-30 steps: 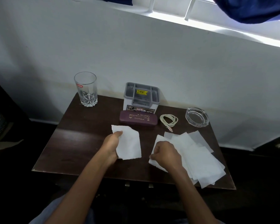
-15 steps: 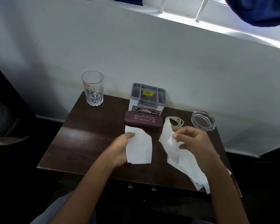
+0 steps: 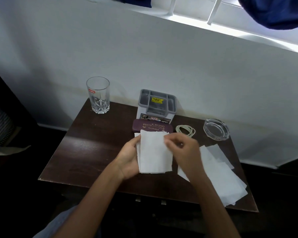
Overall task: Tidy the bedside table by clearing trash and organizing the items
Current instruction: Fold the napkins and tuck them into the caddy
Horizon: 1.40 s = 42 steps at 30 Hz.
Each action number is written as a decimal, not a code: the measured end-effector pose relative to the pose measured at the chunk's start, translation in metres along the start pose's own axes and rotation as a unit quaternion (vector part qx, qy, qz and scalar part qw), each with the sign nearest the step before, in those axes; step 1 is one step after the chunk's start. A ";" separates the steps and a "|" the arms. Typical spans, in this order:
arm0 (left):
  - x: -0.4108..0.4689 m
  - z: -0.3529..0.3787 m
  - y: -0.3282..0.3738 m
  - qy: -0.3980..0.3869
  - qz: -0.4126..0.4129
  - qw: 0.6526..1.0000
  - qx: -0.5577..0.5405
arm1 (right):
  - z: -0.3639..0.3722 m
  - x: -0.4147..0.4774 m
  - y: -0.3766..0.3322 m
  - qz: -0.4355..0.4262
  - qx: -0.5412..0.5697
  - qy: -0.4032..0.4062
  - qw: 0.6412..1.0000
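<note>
My left hand (image 3: 129, 157) holds a small stack of white tissue sheets (image 3: 153, 153) by its left edge, over the middle of the dark wooden bedside table (image 3: 93, 152). My right hand (image 3: 184, 148) pinches the top right corner of the same stack. More white tissues (image 3: 220, 176) lie spread on the table's right side, partly under my right forearm. A maroon glasses case (image 3: 151, 127) lies just behind the stack, in front of a grey organizer box (image 3: 156, 104).
A tall empty drinking glass (image 3: 98, 95) stands at the back left corner. A coiled white cable (image 3: 185, 130) and a glass ashtray (image 3: 216, 128) sit at the back right. A white wall rises right behind the table. Dark floor surrounds it.
My right hand lifted one tissue off the right pile, carried it left and laid it on the sheet in my left hand. The rest of the pile stays on the table.
</note>
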<state>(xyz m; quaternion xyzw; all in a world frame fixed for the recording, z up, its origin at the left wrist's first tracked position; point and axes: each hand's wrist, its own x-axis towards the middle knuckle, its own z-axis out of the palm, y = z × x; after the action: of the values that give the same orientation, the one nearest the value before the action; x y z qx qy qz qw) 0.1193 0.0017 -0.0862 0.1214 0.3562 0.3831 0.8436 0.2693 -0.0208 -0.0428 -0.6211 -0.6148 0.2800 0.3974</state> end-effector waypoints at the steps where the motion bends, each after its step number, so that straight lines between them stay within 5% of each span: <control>1: -0.001 0.001 0.000 -0.002 0.001 1.000 0.002 | -0.007 0.003 0.002 0.053 0.040 0.039 0.997; 6: -0.005 0.005 0.000 -0.012 -0.008 1.000 0.017 | -0.014 0.004 0.005 0.279 0.227 0.046 0.932; 18: -0.005 0.005 -0.003 -0.020 -0.031 0.999 -0.020 | 0.003 0.002 0.003 0.255 0.185 0.114 0.942; 27: -0.006 0.005 -0.004 0.039 -0.018 0.997 0.063 | -0.020 0.005 0.004 0.264 0.199 0.059 0.942; 32: -0.003 -0.001 -0.003 0.104 -0.025 0.991 0.079 | -0.076 0.011 0.046 0.275 -0.067 0.083 0.956; 38: -0.001 0.000 -0.007 0.156 -0.033 0.982 0.106 | -0.056 0.006 0.057 0.280 -0.197 -0.130 0.931; 42: 0.000 -0.001 -0.006 0.173 -0.028 0.979 0.108 | -0.019 0.006 0.060 0.244 -0.253 -0.173 0.920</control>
<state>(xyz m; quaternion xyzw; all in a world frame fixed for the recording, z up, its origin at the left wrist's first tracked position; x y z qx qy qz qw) 0.1220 -0.0019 -0.0898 0.1336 0.5393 0.3340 0.7614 0.3184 -0.0136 -0.0819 -0.7734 -0.5538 0.3065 0.0345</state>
